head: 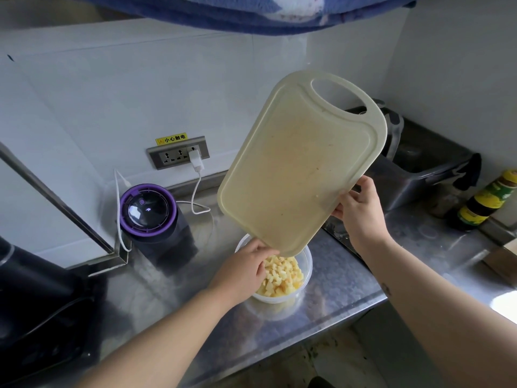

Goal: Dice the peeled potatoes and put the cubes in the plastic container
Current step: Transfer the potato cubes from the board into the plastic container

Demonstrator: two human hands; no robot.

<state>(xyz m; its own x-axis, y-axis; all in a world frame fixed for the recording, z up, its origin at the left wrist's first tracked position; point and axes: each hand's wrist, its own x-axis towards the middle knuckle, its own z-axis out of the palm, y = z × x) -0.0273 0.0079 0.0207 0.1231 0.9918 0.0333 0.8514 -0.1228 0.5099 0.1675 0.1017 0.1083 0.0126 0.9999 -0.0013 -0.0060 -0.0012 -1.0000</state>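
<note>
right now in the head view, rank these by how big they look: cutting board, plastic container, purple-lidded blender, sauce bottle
1. cutting board, clearly largest, though held nearer the camera.
2-3. purple-lidded blender and plastic container look alike; the container is partly hidden, so unranked.
4. sauce bottle, smallest.

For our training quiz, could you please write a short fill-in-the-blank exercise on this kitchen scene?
1. The right hand holds the tilted ____.
2. The left hand reaches over the ____ in the container.
3. A white plug sits in the wall ____.
Missing words: board; cubes; socket.
</note>
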